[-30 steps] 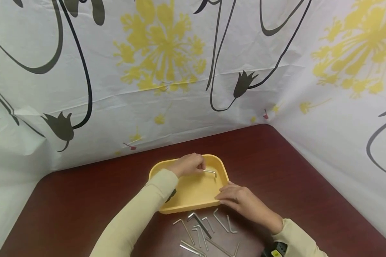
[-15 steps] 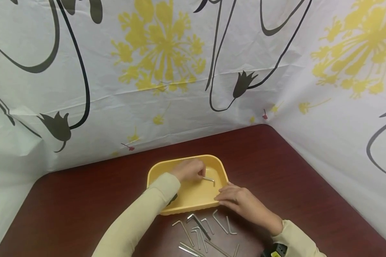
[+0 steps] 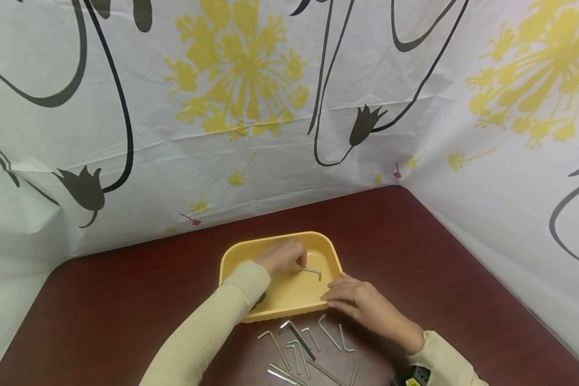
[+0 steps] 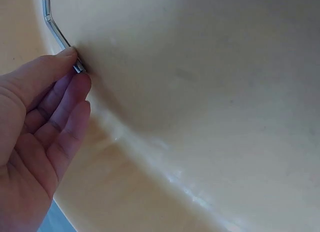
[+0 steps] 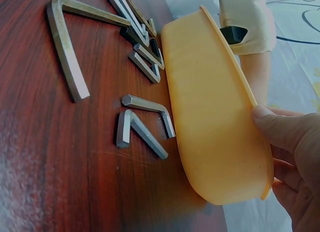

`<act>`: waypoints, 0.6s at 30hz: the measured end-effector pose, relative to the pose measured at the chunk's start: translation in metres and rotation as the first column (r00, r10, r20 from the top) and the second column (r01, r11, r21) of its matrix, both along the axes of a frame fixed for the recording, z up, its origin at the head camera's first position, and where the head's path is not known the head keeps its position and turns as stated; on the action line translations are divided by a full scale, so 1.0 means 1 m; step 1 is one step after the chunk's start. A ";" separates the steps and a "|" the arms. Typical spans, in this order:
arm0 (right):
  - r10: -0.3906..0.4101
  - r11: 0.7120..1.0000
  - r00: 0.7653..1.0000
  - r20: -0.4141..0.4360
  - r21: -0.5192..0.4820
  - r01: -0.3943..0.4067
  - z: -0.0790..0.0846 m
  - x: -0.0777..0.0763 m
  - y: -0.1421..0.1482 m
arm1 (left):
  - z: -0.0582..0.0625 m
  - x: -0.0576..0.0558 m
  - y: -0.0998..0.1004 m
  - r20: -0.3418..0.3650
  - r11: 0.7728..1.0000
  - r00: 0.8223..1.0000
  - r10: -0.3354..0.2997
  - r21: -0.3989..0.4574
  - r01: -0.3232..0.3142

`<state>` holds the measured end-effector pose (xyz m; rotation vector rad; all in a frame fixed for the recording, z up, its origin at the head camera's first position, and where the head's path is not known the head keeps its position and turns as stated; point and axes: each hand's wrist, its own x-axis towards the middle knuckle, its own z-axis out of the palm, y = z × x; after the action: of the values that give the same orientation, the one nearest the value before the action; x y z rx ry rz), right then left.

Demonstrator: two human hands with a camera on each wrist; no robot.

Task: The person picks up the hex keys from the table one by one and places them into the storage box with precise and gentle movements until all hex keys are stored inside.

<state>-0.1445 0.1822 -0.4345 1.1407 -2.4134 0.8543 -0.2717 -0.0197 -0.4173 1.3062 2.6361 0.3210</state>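
Inside the yellow tray, my left hand pinches a small hex key between thumb and fingers. In the left wrist view the hex key is silvery and bent near its far end, held close to the tray's inner wall. My right hand grips the tray's near right corner. The right wrist view shows that thumb over the rim of the tray, with the other fingers behind the corner.
Several loose hex keys of different sizes lie on the dark red table in front of the tray. In the right wrist view a large hex key lies farthest from the tray. A patterned white cloth hangs behind the table.
My left hand has lowered slightly within the tray, and the hex key has shifted toward me with it. The right hand stays on the tray corner.
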 end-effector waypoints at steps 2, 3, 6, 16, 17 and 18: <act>0.004 1.000 1.000 0.004 -0.005 -0.004 0.000 0.000 0.000 | 0.001 0.000 -0.002 0.012 1.000 1.000 0.001 0.009 -0.001; 0.006 1.000 1.000 0.005 -0.007 -0.006 0.000 0.000 -0.001 | 0.002 0.001 -0.002 0.017 1.000 1.000 0.002 0.013 -0.002; 0.010 1.000 1.000 0.010 -0.014 -0.010 0.001 0.000 -0.001 | 0.004 0.001 -0.005 0.041 1.000 0.999 0.018 0.019 -0.019; -0.006 1.000 1.000 0.016 -0.007 0.006 0.002 0.002 -0.002 | 0.012 0.001 -0.008 0.050 0.999 0.999 0.019 0.044 -0.021; -0.006 1.000 1.000 0.014 -0.007 0.006 0.002 0.002 -0.001 | 0.014 0.001 -0.008 0.047 0.999 0.999 0.018 0.049 -0.020; -0.007 1.000 1.000 0.013 -0.008 0.007 0.002 0.002 -0.001 | 0.016 0.002 -0.008 0.050 0.998 0.998 0.024 0.054 -0.027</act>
<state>-0.1424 0.1809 -0.4323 1.1267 -2.4212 0.8710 -0.2702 -0.0274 -0.4018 1.2648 2.6221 0.4263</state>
